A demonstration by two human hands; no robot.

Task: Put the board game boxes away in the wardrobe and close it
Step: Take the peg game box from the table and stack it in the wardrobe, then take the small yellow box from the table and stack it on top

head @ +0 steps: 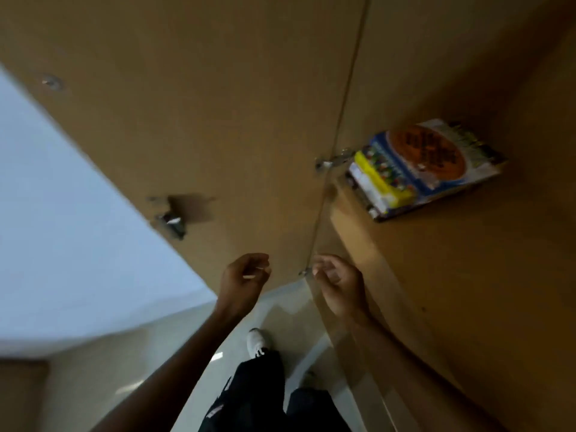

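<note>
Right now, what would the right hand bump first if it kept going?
Probably the metal hinge at the edge of the wardrobe door, just ahead of the right hand; blur makes depth unclear.

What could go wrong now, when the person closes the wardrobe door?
1. The right hand hangs close to the lower hinge; its fingers might get pinched as the door swings.
2. The board game boxes seem to lie near the front edge of the shelf, beside the upper hinge; they might block the door or slip.
</note>
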